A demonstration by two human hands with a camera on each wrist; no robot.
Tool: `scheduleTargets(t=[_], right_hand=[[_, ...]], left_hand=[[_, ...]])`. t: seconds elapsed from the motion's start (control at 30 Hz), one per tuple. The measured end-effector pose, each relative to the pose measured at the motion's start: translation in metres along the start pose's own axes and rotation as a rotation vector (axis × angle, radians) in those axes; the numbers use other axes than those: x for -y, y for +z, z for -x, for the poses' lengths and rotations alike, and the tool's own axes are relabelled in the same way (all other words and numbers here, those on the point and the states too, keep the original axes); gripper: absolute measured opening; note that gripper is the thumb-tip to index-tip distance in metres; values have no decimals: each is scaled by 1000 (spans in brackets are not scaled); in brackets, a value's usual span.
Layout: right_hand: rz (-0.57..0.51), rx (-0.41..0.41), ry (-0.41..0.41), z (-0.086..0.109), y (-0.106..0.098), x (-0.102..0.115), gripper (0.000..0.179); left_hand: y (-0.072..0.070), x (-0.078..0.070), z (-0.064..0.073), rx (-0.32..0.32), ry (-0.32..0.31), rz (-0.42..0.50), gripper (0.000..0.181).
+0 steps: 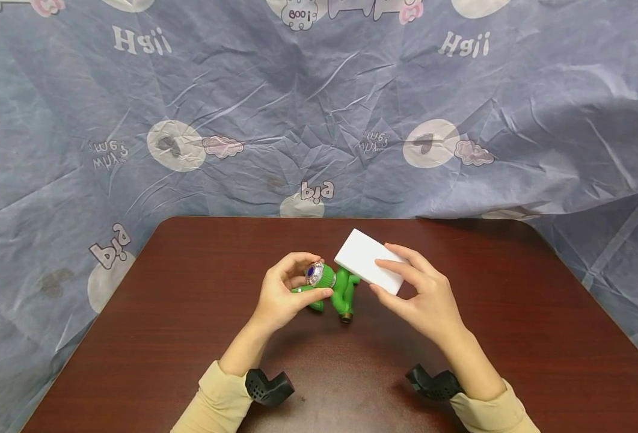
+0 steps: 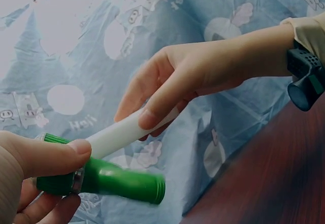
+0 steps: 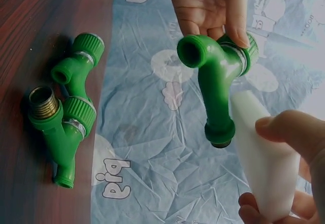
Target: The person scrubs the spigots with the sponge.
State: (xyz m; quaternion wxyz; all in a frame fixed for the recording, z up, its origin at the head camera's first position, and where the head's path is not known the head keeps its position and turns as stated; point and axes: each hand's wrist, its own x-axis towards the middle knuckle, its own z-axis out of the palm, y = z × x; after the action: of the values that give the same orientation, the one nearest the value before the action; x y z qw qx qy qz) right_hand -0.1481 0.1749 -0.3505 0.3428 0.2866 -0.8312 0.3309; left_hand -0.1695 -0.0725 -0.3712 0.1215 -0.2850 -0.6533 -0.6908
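Note:
In the head view my left hand (image 1: pixel 283 294) pinches a green plastic tap (image 1: pixel 343 293) by its ribbed knob, which has a clear rim and a blue centre. The tap's body points down and to the right, with a brass-coloured end. My right hand (image 1: pixel 427 300) grips a flat white block (image 1: pixel 370 261), like a sponge, between thumb and fingers, tilted beside the tap. The right wrist view shows the block close against the tap's body; whether they touch, I cannot tell. Two more green taps (image 3: pixel 84 56) lie on the table, mostly hidden behind the left hand in the head view.
The dark red-brown table (image 1: pixel 189 361) has a far edge just beyond the hands. A wrinkled blue-grey printed cloth (image 1: pixel 275 102) hangs behind it. Black wrist cameras (image 1: pixel 269 388) sit on both wrists.

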Motion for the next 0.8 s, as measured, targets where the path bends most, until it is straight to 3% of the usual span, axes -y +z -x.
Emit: scheduleTargets(t=[0.23,0.37,0.5,0.7,0.8], right_hand=[[22,48,-36,1,1,0,34],[64,24,-41,1,2,-1,35],[90,7,-20,1,2,-1,35],[74,86,-36,2,4,2,35],[96,57,-51,1,4,1,36]], left_hand=[[-1,1,1,4,23,-29,49],[0,2,1,12,39,-42,49],[0,0,1,3,20,-36,53],[0,-2,1,-3,-3,-32,50],[1,-3,1,-2,1,-32,50]])
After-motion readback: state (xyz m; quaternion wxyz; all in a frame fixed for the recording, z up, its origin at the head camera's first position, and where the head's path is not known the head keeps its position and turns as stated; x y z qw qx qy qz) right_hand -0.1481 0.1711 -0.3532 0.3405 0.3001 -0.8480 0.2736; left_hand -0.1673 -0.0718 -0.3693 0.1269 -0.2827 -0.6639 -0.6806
